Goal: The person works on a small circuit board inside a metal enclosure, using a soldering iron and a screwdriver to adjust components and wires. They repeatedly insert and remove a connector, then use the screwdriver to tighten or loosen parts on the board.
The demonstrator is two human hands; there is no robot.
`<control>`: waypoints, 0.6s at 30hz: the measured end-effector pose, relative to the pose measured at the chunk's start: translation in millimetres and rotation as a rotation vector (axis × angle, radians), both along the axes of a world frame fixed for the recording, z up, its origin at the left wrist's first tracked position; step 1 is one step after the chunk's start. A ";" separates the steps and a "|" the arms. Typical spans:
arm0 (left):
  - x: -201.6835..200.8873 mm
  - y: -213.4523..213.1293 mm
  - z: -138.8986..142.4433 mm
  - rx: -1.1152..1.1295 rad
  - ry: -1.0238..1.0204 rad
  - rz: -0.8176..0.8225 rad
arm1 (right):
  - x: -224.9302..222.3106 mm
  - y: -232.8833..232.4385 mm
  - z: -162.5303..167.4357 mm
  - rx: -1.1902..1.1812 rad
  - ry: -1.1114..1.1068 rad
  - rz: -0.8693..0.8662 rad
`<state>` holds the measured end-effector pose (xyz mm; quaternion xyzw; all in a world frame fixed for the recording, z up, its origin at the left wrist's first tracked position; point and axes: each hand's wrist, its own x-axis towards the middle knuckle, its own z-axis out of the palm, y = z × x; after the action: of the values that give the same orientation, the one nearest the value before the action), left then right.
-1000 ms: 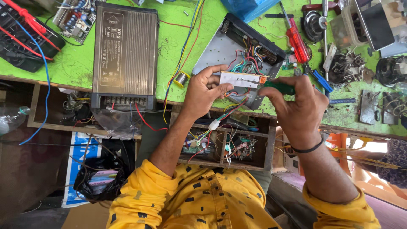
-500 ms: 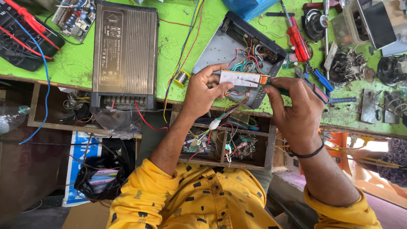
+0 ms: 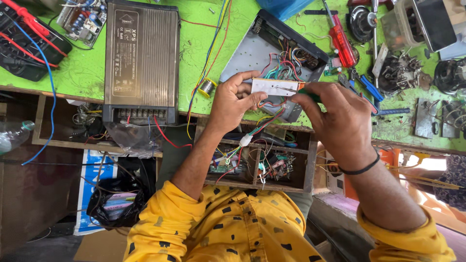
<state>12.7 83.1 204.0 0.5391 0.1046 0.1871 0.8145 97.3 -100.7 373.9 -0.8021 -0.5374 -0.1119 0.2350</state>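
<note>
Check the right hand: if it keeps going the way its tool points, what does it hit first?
Likely the small white board, held by the left hand: the right hand aims its green-handled tool leftward, tip apparently on it.

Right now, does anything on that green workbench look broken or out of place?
Yes: the grey metal case lies open with coloured wires spilling out. The left hand holds a small white circuit board while the right hand touches it with a green-handled tool.

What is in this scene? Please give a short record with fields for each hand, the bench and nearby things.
left hand: pinches a small white circuit board with coloured wires hanging from it
right hand: holds a green-handled tool, tip on the board
bench: green top, scratched
behind the board: open grey metal case with wiring
on the left: ribbed metal power supply box
on the right: red-handled screwdriver
</note>
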 end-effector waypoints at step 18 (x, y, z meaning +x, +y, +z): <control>-1.5 2.7 0.8 -0.001 0.007 0.000 | -9.6 8.2 20.0 -0.180 0.102 -0.065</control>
<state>11.2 85.7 204.8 0.5394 0.1073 0.1852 0.8144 87.7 -92.5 393.9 -0.8415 -0.5065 -0.0297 0.1856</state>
